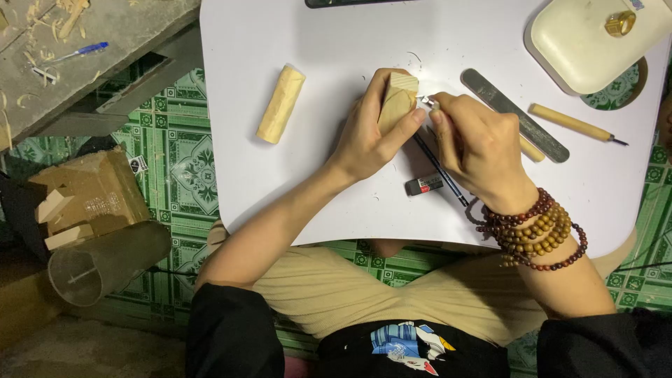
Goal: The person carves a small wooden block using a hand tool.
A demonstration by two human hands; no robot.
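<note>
My left hand (367, 136) grips a pale wooden block (397, 100), held upright over the white table (315, 56). My right hand (476, 143) holds a small carving knife (428, 102) whose metal tip touches the block's upper right edge. Bead bracelets (535, 227) circle my right wrist. A dark pencil (441, 171) and a black eraser (423, 185) lie on the table just under my hands.
A rounded, carved wooden piece (281, 103) lies to the left on the table. A grey sanding file (514, 114), a wooden-handled tool (574, 124) and a white case (588, 42) with a gold ring (619, 23) lie at right. Wood scraps (87, 192) and a clear tube (105, 262) lie on the green tiled floor.
</note>
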